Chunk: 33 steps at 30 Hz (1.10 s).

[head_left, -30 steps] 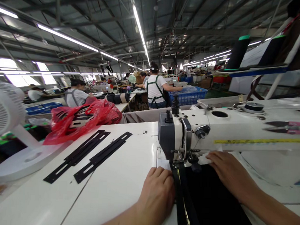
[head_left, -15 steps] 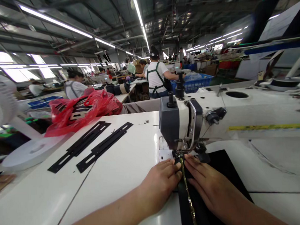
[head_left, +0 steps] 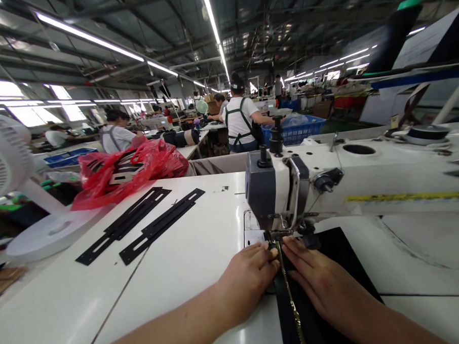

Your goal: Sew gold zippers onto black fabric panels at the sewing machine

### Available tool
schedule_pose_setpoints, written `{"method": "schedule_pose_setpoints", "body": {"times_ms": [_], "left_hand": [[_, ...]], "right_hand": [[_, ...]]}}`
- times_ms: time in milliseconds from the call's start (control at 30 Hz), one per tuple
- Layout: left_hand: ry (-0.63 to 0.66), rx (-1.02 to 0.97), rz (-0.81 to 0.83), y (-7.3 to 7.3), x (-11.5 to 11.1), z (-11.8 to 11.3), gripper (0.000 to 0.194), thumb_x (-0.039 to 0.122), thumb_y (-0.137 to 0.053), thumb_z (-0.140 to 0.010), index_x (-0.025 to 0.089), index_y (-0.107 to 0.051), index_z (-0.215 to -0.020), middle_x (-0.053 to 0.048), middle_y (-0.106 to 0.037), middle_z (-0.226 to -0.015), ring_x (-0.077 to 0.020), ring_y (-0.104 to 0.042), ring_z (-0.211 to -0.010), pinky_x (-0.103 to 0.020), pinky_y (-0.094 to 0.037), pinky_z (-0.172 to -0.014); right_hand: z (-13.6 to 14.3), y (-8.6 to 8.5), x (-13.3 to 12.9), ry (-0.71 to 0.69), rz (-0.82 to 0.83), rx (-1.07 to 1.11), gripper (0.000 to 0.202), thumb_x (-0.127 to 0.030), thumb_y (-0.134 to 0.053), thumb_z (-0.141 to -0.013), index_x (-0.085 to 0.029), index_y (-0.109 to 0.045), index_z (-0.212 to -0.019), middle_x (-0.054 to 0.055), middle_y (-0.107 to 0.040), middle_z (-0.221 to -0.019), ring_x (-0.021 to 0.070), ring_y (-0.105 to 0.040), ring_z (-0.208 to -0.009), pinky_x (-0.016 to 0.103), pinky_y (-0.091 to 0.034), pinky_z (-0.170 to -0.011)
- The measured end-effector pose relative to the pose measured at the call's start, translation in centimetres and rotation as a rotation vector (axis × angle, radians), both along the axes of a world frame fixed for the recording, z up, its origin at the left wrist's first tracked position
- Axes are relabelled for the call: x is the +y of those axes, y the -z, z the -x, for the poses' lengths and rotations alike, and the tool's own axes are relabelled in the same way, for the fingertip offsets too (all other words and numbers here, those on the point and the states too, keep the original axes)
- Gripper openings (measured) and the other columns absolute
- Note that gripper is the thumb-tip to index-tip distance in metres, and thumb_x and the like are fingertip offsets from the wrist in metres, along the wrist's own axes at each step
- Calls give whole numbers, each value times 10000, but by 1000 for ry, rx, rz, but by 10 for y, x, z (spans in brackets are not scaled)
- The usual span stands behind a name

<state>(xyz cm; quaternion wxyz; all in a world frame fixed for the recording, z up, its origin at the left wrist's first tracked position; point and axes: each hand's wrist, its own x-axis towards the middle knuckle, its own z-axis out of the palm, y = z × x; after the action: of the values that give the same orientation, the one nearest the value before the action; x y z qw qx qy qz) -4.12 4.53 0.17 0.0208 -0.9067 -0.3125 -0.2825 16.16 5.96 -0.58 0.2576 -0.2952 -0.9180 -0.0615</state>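
Note:
A zipper (head_left: 295, 312) with gold teeth runs from the presser foot of the sewing machine (head_left: 262, 193) toward me, along black fabric (head_left: 342, 255). Left of the zipper, my left hand (head_left: 244, 278) has its fingers curled and pressed together on the fabric's edge, close to the foot. My right hand (head_left: 318, 278) lies flat on the fabric at the other side, fingers stretched out and their tips near the foot. The gold teeth pass between the two hands. The needle's tip and what lies under my fingers are hidden.
Black slotted strips (head_left: 162, 225) lie in two stacks on the white table (head_left: 194, 287). Behind them is a red plastic bag (head_left: 154, 161) with cut pieces inside. A white fan (head_left: 40, 229) stands at the left. Further back, a person (head_left: 239, 116) works beside a blue crate (head_left: 302, 129).
The view has shifted very slightly. Both hands stay beside the presser foot in nearly the same pose, and any feed of the zipper is too small to make out.

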Motion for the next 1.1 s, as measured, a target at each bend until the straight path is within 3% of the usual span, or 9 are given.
{"method": "schedule_pose_setpoints", "body": {"times_ms": [200,367,467,567,700,833,1000,1100], "left_hand": [[-28,-24,24,-1,4,-3,190,118,-426,-887,119,-602,-960,-115,-631,-930,-214,-605,-906,-384,-519,-850],[-22,-42,163,-7,-2,0,304,134,-450,-795,109,-544,-1082,-130,-584,-1005,-236,-574,-962,-385,-513,-845],[-5,-19,247,-13,-7,3,472,184,-475,-753,89,-447,-1214,-146,-555,-1064,-251,-558,-987,-403,-497,-867],[-18,-20,273,-17,-8,5,479,182,-459,-772,105,-423,-1243,-145,-550,-1092,-252,-558,-1005,-414,-490,-876],[-33,-24,244,-15,-8,4,382,144,-438,-792,137,-515,-1166,-122,-569,-1054,-234,-580,-979,-390,-509,-844],[-59,-17,199,-10,-8,3,347,107,-435,-784,160,-586,-1092,-113,-582,-1084,-230,-583,-998,-394,-519,-834],[-46,-12,101,0,-15,3,301,136,-476,-842,155,-571,-1127,-113,-576,-1197,-236,-542,-1111,-412,-456,-962],[-75,-20,97,3,-20,2,312,121,-473,-835,119,-559,-1135,-141,-560,-1229,-246,-519,-1154,-406,-439,-992]], "right_hand": [[-2,-2,5,-8,112,45,367,-140,-387,-876,-88,-543,-1205,162,-575,-1197,244,-545,-1109,430,-491,-912],[-2,-29,-19,-4,343,44,243,-209,-600,-742,-202,-616,-985,83,-573,-1151,261,-504,-1090,468,-434,-931],[7,-37,-29,71,435,53,236,-186,-624,-658,-188,-589,-891,84,-567,-1041,269,-501,-983,480,-424,-862],[22,-33,-27,174,490,88,163,-145,-584,-643,-168,-542,-798,87,-560,-935,258,-499,-886,449,-419,-785],[34,-23,-23,255,536,152,104,-101,-516,-684,-179,-458,-720,61,-552,-802,214,-517,-772,383,-428,-713],[25,-21,-31,271,625,187,76,-124,-459,-760,-181,-469,-809,16,-538,-719,155,-532,-631,290,-449,-580],[10,-16,-45,162,387,182,311,-122,-340,-832,-181,-503,-1091,74,-545,-922,199,-562,-847,362,-495,-744],[13,-14,-43,155,355,138,284,-134,-454,-792,-179,-514,-1066,84,-517,-967,222,-529,-893,415,-482,-800]]}}
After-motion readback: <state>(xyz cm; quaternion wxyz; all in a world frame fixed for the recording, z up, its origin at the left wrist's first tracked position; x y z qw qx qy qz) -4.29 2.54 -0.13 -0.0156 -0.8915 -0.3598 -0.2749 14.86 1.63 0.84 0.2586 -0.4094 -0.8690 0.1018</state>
